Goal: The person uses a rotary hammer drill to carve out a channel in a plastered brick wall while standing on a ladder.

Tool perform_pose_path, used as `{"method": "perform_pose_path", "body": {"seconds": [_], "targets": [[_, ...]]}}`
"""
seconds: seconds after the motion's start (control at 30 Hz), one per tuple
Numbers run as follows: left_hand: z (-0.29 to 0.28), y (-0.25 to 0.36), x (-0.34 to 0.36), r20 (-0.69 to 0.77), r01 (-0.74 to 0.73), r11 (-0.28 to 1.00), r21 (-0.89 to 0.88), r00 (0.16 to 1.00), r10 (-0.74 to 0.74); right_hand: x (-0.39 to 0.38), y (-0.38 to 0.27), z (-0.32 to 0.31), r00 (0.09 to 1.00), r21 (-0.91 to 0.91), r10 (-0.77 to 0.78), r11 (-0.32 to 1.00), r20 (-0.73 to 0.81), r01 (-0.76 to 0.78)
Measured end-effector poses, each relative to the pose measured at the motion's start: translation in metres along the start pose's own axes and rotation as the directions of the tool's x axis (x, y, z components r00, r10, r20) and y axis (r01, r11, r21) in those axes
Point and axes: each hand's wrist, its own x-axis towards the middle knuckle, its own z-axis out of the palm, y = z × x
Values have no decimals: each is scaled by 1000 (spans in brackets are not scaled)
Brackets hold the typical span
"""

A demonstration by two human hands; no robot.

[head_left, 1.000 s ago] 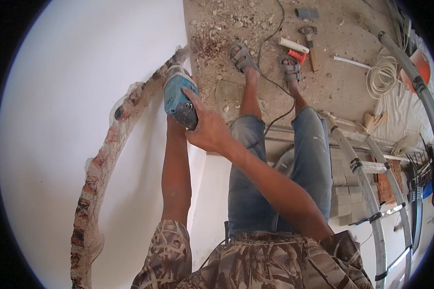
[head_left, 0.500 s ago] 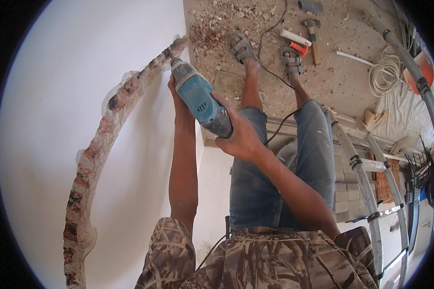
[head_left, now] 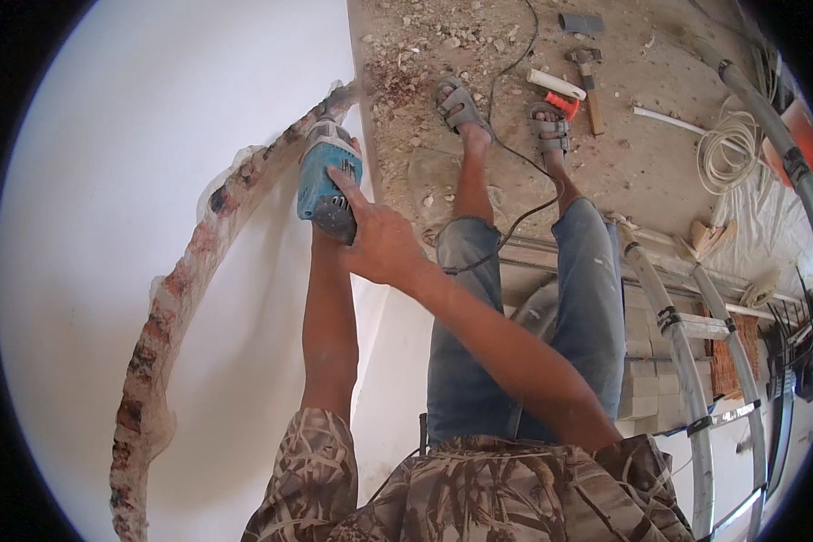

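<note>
A teal and black power drill point(head_left: 328, 176) points up and away from me, its front end at the rough groove point(head_left: 235, 190) cut into the white wall. My right hand point(head_left: 381, 244) is wrapped round the dark rear grip, with a finger lying along the body. Most of my left hand point(head_left: 356, 144) is hidden beneath the drill; only fingertips show at its right side near the front, closed against it. The bit's tip cannot be made out clearly. Broken, reddish masonry shows inside the groove, which curves down the wall.
Rubble point(head_left: 415, 54) covers the floor beside the wall. A hammer point(head_left: 589, 90), a white tube point(head_left: 556, 84) and a red-orange piece point(head_left: 563, 105) lie near my sandalled feet. A black cable point(head_left: 533, 210) runs between my legs. To the right are a ladder point(head_left: 691, 397) and coiled white cable point(head_left: 728, 149).
The drill has shifted left and its rear has swung left, so it stands more upright in view. My right hand has moved left with it, and my left forearm slightly left.
</note>
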Motion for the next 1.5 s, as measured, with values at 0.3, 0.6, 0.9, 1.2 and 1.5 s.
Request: {"method": "perform_pose_path", "body": {"seconds": [0.3,0.6,0.9,1.2,1.5], "targets": [[2,-184,-19,107,-402,710,578,900,423,-107,39,-55,989,14,-144,989,-34,145],[-25,-230,-19,194,-474,628,618,865,462,-156,53,-90,978,-8,-205,979,-41,205],[-25,-180,-29,282,-512,562,649,848,448,-132,60,-42,967,-104,-229,971,-111,217],[-16,-178,-52,356,-559,580,593,828,434,-135,63,-19,988,-37,-143,989,-60,141],[-27,-171,-53,307,-572,534,622,806,506,-140,68,-14,999,33,-30,999,-25,31]]}}
